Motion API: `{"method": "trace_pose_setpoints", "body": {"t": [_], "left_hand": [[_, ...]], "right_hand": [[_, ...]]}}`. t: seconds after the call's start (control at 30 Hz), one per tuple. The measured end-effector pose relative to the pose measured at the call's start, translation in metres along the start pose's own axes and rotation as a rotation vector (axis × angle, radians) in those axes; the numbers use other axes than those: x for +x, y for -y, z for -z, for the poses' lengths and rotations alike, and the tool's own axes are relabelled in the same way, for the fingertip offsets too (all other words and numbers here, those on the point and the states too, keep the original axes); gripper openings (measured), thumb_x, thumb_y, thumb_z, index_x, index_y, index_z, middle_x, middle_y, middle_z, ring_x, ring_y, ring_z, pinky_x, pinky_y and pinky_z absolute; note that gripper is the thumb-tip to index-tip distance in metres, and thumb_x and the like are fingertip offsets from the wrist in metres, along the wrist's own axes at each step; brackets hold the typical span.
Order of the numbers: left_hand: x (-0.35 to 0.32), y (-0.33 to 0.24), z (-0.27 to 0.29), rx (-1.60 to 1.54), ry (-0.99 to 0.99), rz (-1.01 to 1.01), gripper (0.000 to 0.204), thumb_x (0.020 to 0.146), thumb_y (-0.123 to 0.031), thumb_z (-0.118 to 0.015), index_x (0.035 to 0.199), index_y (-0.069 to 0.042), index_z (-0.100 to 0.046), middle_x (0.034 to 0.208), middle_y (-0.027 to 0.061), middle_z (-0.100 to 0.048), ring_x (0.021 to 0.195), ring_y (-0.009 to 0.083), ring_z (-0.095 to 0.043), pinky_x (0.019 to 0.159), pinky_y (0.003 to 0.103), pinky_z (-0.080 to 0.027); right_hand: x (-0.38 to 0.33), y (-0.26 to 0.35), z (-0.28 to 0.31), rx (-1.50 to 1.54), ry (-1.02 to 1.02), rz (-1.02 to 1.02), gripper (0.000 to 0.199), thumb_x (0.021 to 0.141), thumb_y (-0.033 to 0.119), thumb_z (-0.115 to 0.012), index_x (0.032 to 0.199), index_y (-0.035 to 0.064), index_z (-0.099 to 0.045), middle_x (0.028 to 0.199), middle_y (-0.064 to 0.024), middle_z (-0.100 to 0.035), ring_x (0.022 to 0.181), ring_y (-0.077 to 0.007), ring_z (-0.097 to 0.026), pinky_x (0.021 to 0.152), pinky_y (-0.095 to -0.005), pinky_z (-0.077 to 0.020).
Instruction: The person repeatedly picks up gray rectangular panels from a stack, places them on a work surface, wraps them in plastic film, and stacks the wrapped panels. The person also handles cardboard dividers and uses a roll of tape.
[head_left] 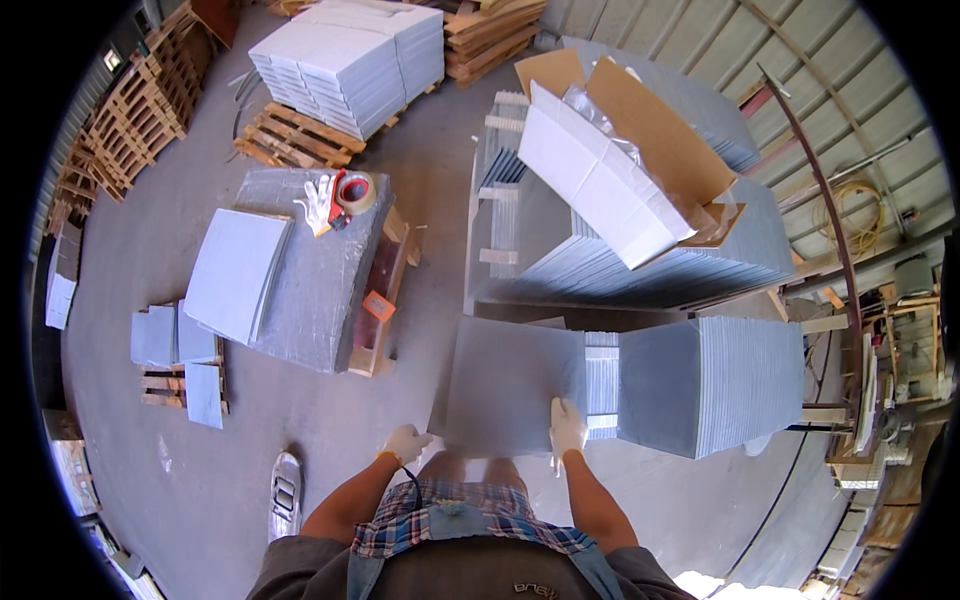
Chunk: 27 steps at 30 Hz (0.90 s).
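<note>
Grey tile lies flat before us at waist height, its near edge carried between both gloved hands so it stays level. Left hand curls fingers under its near left corner; right hand clamps its right edge, beside upright tile stacks.

Bright even daylight, soft shadows, sharp center, heavy fisheye bend, dark vignette at corners

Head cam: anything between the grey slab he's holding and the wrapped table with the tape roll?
Only bare concrete floor lies between the grey slab, gripped by left hand and right hand, and the wrapped table; head view.
</note>
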<state>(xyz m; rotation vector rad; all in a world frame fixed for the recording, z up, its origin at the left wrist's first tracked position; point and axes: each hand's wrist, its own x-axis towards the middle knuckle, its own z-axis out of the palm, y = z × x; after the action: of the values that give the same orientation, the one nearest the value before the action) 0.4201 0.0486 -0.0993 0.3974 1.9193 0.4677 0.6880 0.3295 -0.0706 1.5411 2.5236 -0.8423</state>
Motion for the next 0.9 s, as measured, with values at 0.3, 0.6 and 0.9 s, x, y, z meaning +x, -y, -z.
{"method": "trace_pose_setpoints", "body": {"t": [0.3, 0.6, 0.9], "left_hand": [[-0.023, -0.009, 0.038, -0.101, -0.087, 0.025, 0.047, 0.089, -0.041, -0.071, 0.095, 0.006, -0.066, 0.071, 0.0146, -0.069, 0.057, 0.0238, -0.067, 0.052, 0.037, -0.053], [-0.047, 0.015, 0.031, -0.285, -0.144, 0.077, 0.042, 0.091, -0.033, -0.069, 0.093, 0.008, -0.066, 0.07, 0.0161, -0.068, 0.053, 0.0248, -0.065, 0.046, 0.036, -0.051], [-0.101, 0.007, 0.018, 0.11, -0.24, 0.069, 0.06, 0.091, -0.049, -0.061, 0.09, 0.011, -0.073, 0.082, 0.0226, -0.075, 0.074, 0.0291, -0.075, 0.072, 0.04, -0.058]], "right_hand": [[0.114, 0.059, 0.231, 1.198, -0.281, -0.108, 0.045, 0.102, 0.041, -0.057, 0.126, 0.0036, -0.062, 0.103, -0.0066, -0.064, 0.085, -0.017, -0.06, 0.072, -0.035, -0.0518], [0.197, 0.111, 0.303, 0.966, -0.318, 0.004, 0.057, 0.096, 0.042, -0.06, 0.145, 0.016, -0.048, 0.118, -0.0143, -0.068, 0.108, -0.0311, -0.067, 0.091, -0.0438, -0.0519], [0.165, 0.134, 0.307, 1.147, -0.284, 0.041, 0.059, 0.096, 0.038, -0.061, 0.149, 0.0182, -0.044, 0.125, -0.014, -0.063, 0.102, -0.0328, -0.065, 0.092, -0.0476, -0.0517]]}}
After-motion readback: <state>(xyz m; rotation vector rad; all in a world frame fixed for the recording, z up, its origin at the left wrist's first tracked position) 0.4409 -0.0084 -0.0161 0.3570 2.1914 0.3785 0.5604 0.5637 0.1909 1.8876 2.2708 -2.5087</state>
